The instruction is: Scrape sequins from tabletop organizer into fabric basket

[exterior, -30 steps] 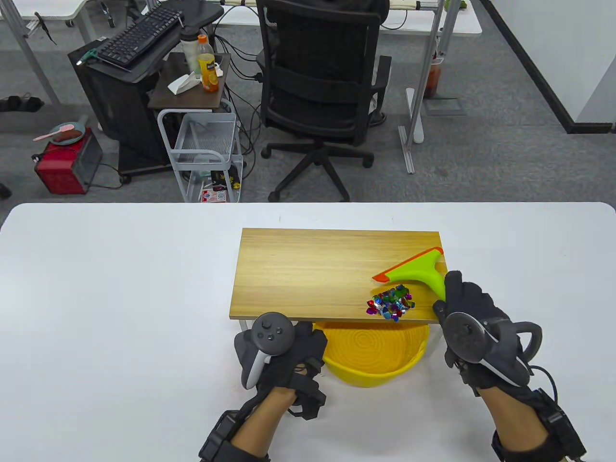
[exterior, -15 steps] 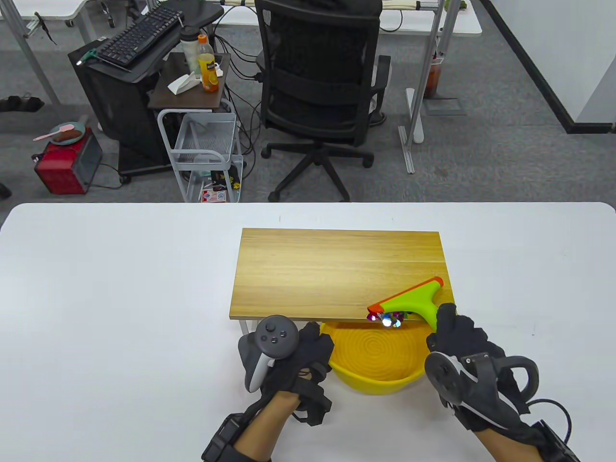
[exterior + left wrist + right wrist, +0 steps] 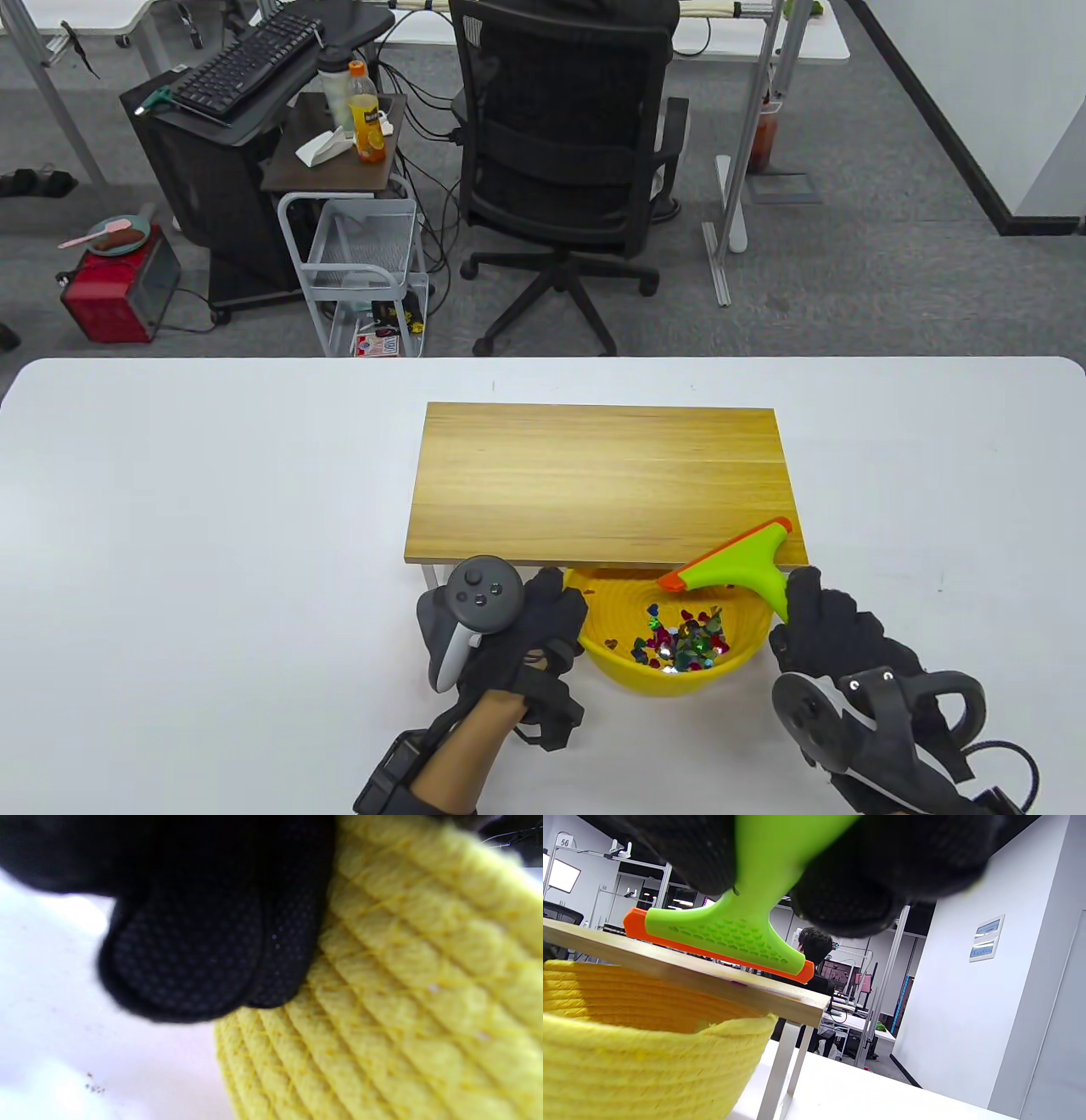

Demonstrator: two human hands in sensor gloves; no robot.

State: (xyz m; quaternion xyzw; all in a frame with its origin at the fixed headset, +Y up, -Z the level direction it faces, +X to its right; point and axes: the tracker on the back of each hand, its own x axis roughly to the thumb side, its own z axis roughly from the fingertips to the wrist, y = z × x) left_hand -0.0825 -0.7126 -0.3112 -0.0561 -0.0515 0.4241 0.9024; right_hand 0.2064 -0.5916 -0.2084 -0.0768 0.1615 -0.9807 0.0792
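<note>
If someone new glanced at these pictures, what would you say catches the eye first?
Probably the bright yellow woven fabric basket at the near edge of the wooden tabletop organizer, with a glittering heap of multicoloured sequins inside. Just above it, the right hand holds a lime-green scraper with an orange blade, while the left hand touches the basket's side.

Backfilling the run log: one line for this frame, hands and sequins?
left hand: holds basket wall | right hand: grips scraper at organizer front edge | sequins: in basket
</note>
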